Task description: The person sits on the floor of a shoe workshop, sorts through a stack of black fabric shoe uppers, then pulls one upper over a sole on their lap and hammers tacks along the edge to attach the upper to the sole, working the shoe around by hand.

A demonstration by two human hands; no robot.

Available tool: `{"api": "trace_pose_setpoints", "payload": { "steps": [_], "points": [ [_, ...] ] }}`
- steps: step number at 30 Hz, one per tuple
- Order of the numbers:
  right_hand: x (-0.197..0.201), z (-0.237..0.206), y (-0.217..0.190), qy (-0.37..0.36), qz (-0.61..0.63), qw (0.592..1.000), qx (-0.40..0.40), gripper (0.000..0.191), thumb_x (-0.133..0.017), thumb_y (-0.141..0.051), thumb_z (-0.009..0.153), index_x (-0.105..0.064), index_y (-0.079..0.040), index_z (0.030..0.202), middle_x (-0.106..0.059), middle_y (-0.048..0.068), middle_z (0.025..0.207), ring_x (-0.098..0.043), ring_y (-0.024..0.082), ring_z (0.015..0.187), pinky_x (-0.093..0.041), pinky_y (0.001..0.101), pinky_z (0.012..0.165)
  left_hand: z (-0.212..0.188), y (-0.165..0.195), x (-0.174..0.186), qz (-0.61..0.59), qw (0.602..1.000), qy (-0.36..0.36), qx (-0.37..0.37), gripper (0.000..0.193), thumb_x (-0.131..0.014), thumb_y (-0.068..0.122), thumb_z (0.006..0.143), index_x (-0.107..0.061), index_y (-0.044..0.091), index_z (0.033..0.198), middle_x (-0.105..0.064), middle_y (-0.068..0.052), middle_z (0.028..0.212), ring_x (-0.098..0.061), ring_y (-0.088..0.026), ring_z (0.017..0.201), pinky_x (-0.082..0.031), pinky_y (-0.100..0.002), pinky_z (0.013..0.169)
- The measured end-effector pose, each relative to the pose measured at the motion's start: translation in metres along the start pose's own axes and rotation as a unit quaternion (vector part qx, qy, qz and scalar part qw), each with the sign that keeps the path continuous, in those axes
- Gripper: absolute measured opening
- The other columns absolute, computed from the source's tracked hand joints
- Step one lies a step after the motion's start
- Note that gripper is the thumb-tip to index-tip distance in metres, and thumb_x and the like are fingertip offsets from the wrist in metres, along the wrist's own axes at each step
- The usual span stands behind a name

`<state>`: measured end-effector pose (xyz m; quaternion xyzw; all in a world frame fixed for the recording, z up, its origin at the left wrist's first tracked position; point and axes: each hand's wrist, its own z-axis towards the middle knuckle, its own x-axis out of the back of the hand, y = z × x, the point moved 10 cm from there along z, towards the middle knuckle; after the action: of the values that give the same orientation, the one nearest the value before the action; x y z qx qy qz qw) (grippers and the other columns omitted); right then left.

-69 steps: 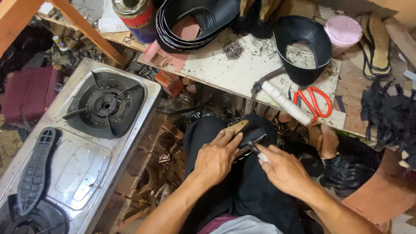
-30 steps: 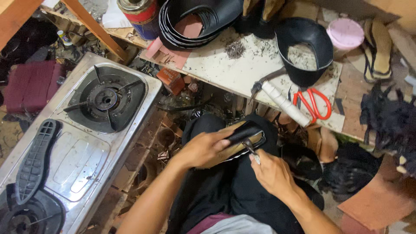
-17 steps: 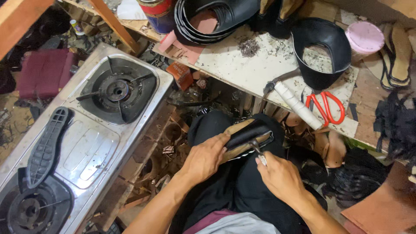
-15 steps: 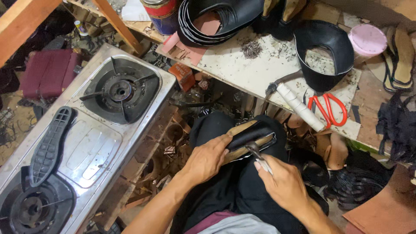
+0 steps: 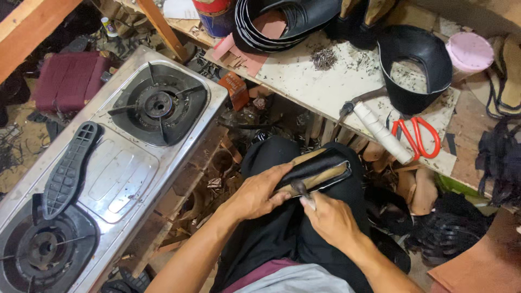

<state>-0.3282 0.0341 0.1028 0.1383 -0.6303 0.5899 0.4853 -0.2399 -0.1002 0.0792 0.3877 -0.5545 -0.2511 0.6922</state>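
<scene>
A shoe (image 5: 320, 169) with a black upper stretched over a tan wooden form lies on my lap, sole side up. My left hand (image 5: 258, 191) grips its near end and holds it steady. My right hand (image 5: 328, 217) is closed on a small metal tool (image 5: 302, 191) whose head touches the edge of the black upper close to my left thumb.
A two-burner steel stove (image 5: 108, 163) stands to the left with a black shoe sole (image 5: 68, 168) on it. The worn workbench (image 5: 325, 81) ahead carries red-handled scissors (image 5: 418, 135), a white-wrapped hammer (image 5: 374, 127), a pile of small nails (image 5: 324, 57), black rubber pieces and a pink lid (image 5: 469, 51).
My right hand has slid along the shoe's edge toward my left hand, and the tool now sits near the left thumb. The camera has shifted slightly to the left.
</scene>
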Motion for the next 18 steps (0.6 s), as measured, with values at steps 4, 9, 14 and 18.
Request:
{"api": "trace_pose_setpoints", "payload": {
  "steps": [4,9,14,18],
  "points": [
    [0.003,0.006,-0.017,0.011,0.071,0.997,0.035,0.022,-0.065,-0.02,0.093,-0.065,0.002,0.097,-0.069,0.019,0.073,-0.07,0.036,0.064,-0.054,0.044,0.055,0.0,-0.003,-0.003,0.003,1.0,-0.011,0.002,0.073,-0.073,0.017,0.086,-0.04,0.002,0.15,-0.053,-0.023,0.146,-0.054,-0.042,0.132,-0.045,-0.046,0.107],
    [-0.008,0.004,-0.009,-0.015,0.022,0.999,-0.017,0.021,-0.069,-0.022,0.092,-0.065,-0.002,0.086,-0.069,0.02,0.071,-0.07,0.04,0.068,-0.052,0.0467,0.056,0.001,-0.012,-0.006,-0.013,0.999,-0.02,0.025,0.078,-0.074,0.014,0.082,-0.039,0.003,0.151,-0.054,-0.023,0.145,-0.054,-0.041,0.132,-0.046,-0.044,0.106],
    [0.006,-0.002,-0.016,0.063,0.136,0.988,0.034,0.018,-0.062,-0.019,0.092,-0.066,-0.002,0.092,-0.067,0.015,0.064,-0.069,0.032,0.053,-0.054,0.0418,0.05,0.002,-0.002,-0.008,0.006,0.999,-0.019,-0.033,0.083,-0.077,0.01,0.079,-0.037,0.0,0.151,-0.052,-0.026,0.147,-0.052,-0.042,0.134,-0.044,-0.045,0.11],
    [-0.027,-0.008,0.003,-0.079,-0.025,0.996,-0.045,0.029,-0.067,-0.027,0.093,-0.063,-0.003,0.077,-0.067,0.021,0.066,-0.066,0.043,0.064,-0.049,0.05,0.053,0.005,-0.004,-0.01,0.002,0.997,-0.074,-0.023,0.089,-0.071,0.012,0.073,-0.034,-0.002,0.152,-0.048,-0.028,0.147,-0.053,-0.042,0.13,-0.046,-0.043,0.105]
  ]
}}
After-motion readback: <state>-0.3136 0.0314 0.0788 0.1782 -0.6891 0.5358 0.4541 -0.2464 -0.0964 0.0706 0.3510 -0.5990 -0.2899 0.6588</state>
